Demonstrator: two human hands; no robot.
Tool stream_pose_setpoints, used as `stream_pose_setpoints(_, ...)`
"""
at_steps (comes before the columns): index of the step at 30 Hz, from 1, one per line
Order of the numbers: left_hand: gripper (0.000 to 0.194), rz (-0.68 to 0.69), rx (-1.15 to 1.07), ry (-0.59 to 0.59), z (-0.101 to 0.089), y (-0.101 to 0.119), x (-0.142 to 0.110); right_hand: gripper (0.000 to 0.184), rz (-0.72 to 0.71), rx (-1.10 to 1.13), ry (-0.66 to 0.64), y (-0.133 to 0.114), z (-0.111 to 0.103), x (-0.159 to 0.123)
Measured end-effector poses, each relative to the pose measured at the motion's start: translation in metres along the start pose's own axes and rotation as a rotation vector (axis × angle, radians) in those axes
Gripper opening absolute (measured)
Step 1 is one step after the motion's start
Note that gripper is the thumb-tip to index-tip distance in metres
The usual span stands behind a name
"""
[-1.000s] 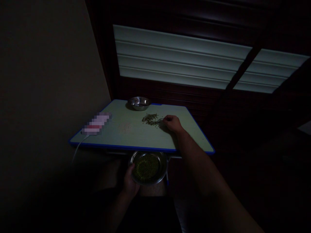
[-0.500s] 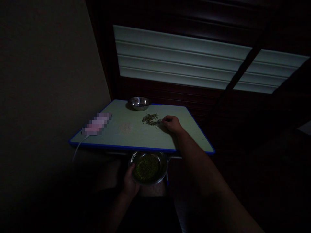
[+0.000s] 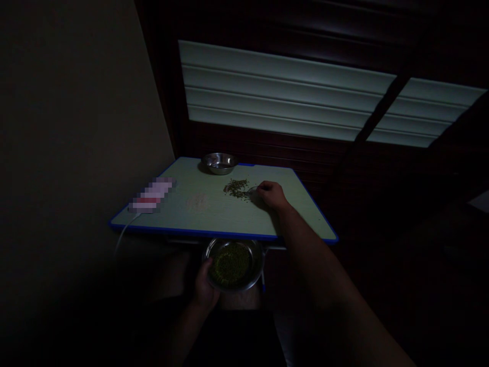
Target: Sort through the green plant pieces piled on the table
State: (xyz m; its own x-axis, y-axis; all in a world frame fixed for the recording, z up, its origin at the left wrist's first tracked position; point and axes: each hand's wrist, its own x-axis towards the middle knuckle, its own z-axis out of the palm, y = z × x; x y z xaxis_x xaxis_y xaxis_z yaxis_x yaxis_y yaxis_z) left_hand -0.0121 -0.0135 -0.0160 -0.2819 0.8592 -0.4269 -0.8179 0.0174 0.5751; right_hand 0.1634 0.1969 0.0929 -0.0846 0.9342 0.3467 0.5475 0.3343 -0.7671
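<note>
My left hand [image 3: 206,288] grips the left rim of a metal bowl [image 3: 255,278], thumb on the inside, below the table's near edge. Small green beans [image 3: 230,262], apparently mung beans, fill its bottom. Over the table, my right hand [image 3: 272,194] is closed round the handle of a small shiny spoon [image 3: 252,191]. The spoon's tip touches the right side of a loose pile of green-brown beans [image 3: 237,187] spread on the tabletop. Dim light hides the finer detail of the spoon.
The pale table [image 3: 214,221] has a blue rim. A second metal bowl [image 3: 219,164] stands at its back. A pixelated pink phone-like object [image 3: 152,194] with a white cable [image 3: 123,235] lies at the left. A pale patch [image 3: 196,202] marks the tabletop. Dark louvred doors [image 3: 275,94] rise behind.
My right hand and the spoon have shifted very slightly at the pile's right side. The left hand and its bowl stay in place.
</note>
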Motion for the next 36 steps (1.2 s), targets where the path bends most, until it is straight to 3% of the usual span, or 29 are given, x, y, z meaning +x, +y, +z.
stream_pose_setpoints(21,0.029,-0.009,0.003,-0.012,0.003,0.001,-0.001,0.014,0.0,-0.034,0.08,0.005,-0.001,0.003)
stream_pose_setpoints(36,0.028,0.004,0.009,-0.024,0.004,0.001,-0.003,0.013,-0.011,-0.021,0.034,0.009,0.0,0.004)
